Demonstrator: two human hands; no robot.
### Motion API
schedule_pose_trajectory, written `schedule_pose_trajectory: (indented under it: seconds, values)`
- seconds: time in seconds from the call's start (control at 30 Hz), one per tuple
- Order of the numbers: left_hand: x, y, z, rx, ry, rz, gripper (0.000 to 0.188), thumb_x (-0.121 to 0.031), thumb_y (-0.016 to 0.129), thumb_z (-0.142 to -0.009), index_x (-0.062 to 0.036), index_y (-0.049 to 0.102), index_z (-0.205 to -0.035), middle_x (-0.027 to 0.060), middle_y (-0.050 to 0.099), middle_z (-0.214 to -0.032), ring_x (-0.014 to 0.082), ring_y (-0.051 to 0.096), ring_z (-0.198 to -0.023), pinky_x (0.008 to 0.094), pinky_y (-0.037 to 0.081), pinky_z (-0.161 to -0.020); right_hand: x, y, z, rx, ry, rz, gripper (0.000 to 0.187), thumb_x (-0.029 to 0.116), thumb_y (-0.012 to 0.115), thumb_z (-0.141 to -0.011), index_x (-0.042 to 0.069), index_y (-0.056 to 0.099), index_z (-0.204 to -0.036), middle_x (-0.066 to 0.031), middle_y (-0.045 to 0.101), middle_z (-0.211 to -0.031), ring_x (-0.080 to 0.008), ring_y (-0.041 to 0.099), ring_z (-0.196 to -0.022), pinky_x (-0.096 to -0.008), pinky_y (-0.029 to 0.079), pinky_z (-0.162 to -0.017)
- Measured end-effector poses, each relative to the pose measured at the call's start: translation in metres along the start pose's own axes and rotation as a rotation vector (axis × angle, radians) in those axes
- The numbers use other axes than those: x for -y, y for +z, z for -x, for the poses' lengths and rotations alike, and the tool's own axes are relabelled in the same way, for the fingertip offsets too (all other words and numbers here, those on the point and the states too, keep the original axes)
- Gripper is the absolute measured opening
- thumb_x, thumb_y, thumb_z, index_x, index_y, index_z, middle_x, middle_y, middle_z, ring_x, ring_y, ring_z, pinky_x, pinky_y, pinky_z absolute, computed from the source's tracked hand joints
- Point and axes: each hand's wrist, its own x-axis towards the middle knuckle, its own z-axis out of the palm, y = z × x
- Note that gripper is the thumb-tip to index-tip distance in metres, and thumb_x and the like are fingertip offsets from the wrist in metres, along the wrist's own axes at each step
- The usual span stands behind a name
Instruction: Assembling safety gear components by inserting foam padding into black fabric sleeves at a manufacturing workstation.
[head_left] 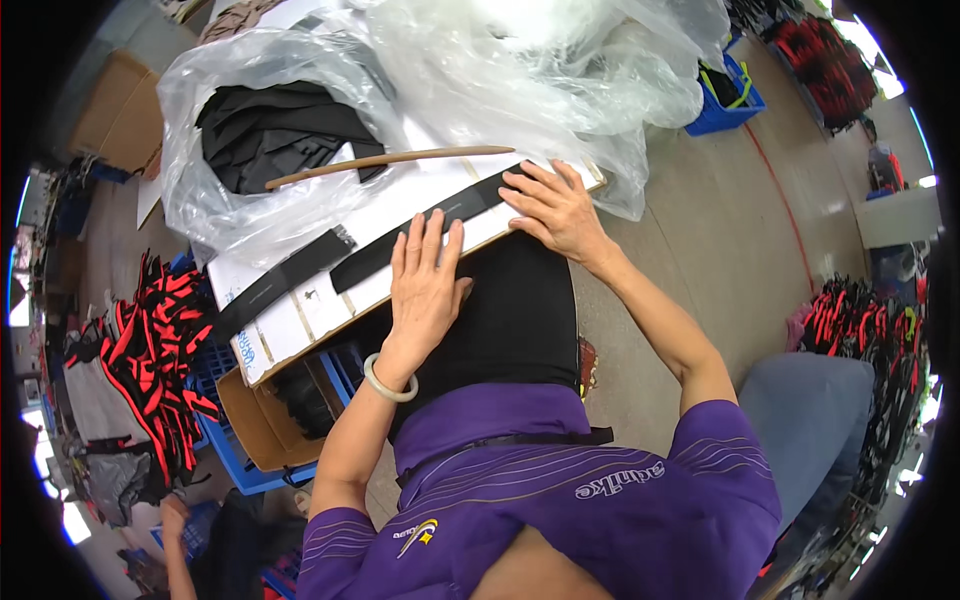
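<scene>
My left hand (425, 285) lies with fingers stretched out over the middle of a long black fabric strip (474, 204). At the strip's right end, my right hand (560, 212) rests with its fingers spread, pressing near the board's corner. The strip runs aslant across a white board (375, 290), along its near edge. Another black strip (280, 278) lies to the left of it, its lower end reaching the board's left edge. Just beyond the strips is a thin, slightly curved wooden stick (390, 160).
Behind the stick, an open clear plastic bag (185, 180) holds black fabric pieces (290, 130). More clear plastic (560, 80) covers the back. Below the board's left side stands a cardboard box (262, 425). Red-and-black straps (150, 350) hang at left. A co-worker's hand (174, 515) shows lower left.
</scene>
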Motion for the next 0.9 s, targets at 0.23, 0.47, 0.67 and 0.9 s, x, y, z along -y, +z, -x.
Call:
schedule_pose_trajectory:
  seconds: [0.23,0.47,0.67,0.9]
  values:
    - [-0.007,0.016,-0.023,-0.122,-0.060,0.065,0.063,-0.005,0.071,-0.070,-0.0062,0.046,-0.128,0.0151,0.041,-0.133,0.0339,0.037,-0.125,0.0478,0.028,-0.104,-0.003,0.002,0.017,-0.053,0.080,-0.026,0.037,0.032,0.067,-0.079,0.024,0.064,-0.114,0.0053,0.056,-0.125,-0.0181,0.045,-0.123,-0.0447,0.026,-0.108]
    - [-0.016,0.029,-0.029,-0.174,-0.075,0.056,0.062,-0.004,0.069,-0.071,-0.0079,0.047,-0.128,0.0141,0.042,-0.134,0.0314,0.038,-0.129,0.0477,0.024,-0.109,-0.005,0.008,0.020,-0.109,0.102,-0.039,0.036,0.031,0.068,-0.078,0.025,0.065,-0.113,0.0068,0.058,-0.124,-0.0177,0.046,-0.122,-0.0434,0.027,-0.108]
    - [-0.019,0.036,-0.032,-0.278,-0.100,-0.020,0.041,-0.007,0.061,-0.078,-0.0076,0.057,-0.118,0.0155,0.049,-0.126,0.0328,0.043,-0.122,0.0519,0.026,-0.105,-0.004,0.011,0.018,-0.114,0.110,-0.080,0.038,0.031,0.070,-0.076,0.026,0.065,-0.113,0.0071,0.059,-0.123,-0.0174,0.047,-0.122,-0.0419,0.028,-0.107]
    - [-0.021,0.046,-0.033,-0.337,-0.110,-0.040,0.052,-0.005,0.066,-0.070,-0.0097,0.055,-0.121,0.0134,0.049,-0.126,0.0314,0.043,-0.122,0.0494,0.028,-0.105,-0.006,0.011,0.018,-0.113,0.109,-0.091,0.034,0.031,0.069,-0.076,0.026,0.067,-0.110,0.0063,0.060,-0.121,-0.0171,0.047,-0.122,-0.0402,0.028,-0.106]
